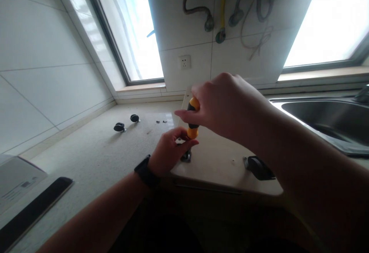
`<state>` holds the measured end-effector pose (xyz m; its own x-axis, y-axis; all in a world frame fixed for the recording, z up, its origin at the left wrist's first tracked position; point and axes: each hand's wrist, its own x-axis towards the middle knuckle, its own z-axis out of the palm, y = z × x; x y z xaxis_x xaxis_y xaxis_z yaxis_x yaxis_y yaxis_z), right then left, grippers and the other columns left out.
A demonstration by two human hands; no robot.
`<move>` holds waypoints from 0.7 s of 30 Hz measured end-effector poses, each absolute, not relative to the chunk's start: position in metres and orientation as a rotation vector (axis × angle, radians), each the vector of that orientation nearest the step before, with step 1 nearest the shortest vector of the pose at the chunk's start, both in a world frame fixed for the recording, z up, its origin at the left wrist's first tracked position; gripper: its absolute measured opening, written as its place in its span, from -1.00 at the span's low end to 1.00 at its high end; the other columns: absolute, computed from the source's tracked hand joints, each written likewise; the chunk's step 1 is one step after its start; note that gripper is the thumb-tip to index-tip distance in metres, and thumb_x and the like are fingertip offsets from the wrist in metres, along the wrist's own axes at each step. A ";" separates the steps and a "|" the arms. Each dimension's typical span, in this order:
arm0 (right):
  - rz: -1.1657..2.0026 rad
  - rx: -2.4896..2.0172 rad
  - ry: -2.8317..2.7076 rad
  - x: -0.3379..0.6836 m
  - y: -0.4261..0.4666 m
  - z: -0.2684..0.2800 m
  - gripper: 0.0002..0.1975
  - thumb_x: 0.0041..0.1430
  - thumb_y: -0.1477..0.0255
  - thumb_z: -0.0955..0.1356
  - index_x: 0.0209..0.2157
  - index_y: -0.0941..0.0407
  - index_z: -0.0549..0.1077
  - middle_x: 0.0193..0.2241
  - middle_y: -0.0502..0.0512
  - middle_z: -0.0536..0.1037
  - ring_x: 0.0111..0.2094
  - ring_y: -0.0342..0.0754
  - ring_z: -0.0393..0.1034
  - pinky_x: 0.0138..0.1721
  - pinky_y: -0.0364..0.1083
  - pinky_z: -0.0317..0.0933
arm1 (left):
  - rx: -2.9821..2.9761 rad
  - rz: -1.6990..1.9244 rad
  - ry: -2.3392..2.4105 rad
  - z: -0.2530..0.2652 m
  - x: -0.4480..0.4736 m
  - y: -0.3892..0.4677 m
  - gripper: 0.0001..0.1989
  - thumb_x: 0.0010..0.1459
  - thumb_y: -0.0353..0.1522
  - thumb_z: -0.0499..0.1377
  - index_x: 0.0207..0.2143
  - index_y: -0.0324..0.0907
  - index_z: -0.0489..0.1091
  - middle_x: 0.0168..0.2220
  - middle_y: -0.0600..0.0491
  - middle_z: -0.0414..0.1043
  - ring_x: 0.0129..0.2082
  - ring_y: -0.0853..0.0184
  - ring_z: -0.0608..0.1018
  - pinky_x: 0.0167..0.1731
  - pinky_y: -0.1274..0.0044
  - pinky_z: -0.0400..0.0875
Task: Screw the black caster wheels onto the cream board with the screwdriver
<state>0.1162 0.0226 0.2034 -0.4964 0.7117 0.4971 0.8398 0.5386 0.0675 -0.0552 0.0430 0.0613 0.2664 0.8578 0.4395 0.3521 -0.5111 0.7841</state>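
My right hand (215, 101) is wrapped round the yellow and black handle of a screwdriver (193, 130), which stands nearly upright. Below it my left hand (173, 145) closes thumb and fingers about the screwdriver's lower end; the tip is hidden. Just under the left fingers a metal mounting plate (186, 157) lies at the corner of a cream board (213, 164). A black caster wheel (261, 167) sits on that board's right part, partly behind my right forearm. Between the two stands a small hole or screw head, too small to tell which.
Two loose caster wheels (118, 127) and some small dark screws (161, 122) lie on the speckled counter (98, 160). A black phone-like slab (37, 210) and a white box (20, 180) are at left. On the right is a steel sink (325, 118); pipes (209, 22) hang on the wall.
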 end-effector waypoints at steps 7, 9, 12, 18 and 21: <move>-0.045 -0.987 -2.560 0.141 0.019 0.212 -0.60 0.31 0.15 0.33 0.09 0.04 0.45 -0.23 0.09 0.61 -0.35 -0.07 0.41 -0.35 -0.08 0.13 | 1.962 1.214 1.073 0.059 -0.051 0.039 -0.83 0.23 -0.25 0.34 -0.31 -0.18 0.56 -0.36 0.05 0.60 -0.37 0.33 0.53 -0.32 0.49 0.41; 0.055 -0.926 -2.654 0.150 0.020 0.215 -0.65 0.32 0.22 0.33 0.10 -0.04 0.45 -0.18 0.03 0.61 -0.36 -0.10 0.41 -0.35 -0.09 0.13 | 1.978 1.183 1.055 0.060 -0.051 0.039 -0.82 0.24 -0.24 0.34 -0.30 -0.19 0.57 -0.38 0.05 0.59 -0.39 0.34 0.53 -0.33 0.50 0.40; 0.099 -0.893 -2.731 0.156 0.022 0.214 -0.74 0.31 0.30 0.34 0.02 -0.07 0.51 -0.20 -0.01 0.61 -0.34 -0.12 0.41 -0.34 -0.10 0.12 | 1.973 1.151 1.053 0.063 -0.053 0.039 -0.83 0.24 -0.26 0.34 -0.29 -0.20 0.59 -0.38 0.06 0.60 -0.39 0.36 0.52 -0.33 0.51 0.39; -0.053 -1.088 -2.593 0.145 0.022 0.210 -0.77 0.26 0.24 0.41 -0.11 0.03 0.54 -0.41 -0.04 0.56 -0.49 -0.16 0.32 -0.42 -0.11 0.04 | 1.922 1.130 1.047 0.063 -0.054 0.044 -0.83 0.24 -0.26 0.34 -0.25 -0.19 0.61 -0.27 0.00 0.66 -0.27 0.29 0.61 -0.20 0.45 0.47; -0.212 -1.245 -2.544 0.132 0.021 0.211 -0.61 0.19 0.06 0.45 -0.27 0.14 0.55 -0.57 -0.04 0.45 -0.59 -0.19 0.22 -0.47 -0.11 0.00 | 1.894 1.133 0.974 0.060 -0.056 0.045 -0.83 0.28 -0.27 0.30 -0.20 -0.19 0.61 -0.22 -0.02 0.67 -0.19 0.26 0.66 -0.10 0.41 0.51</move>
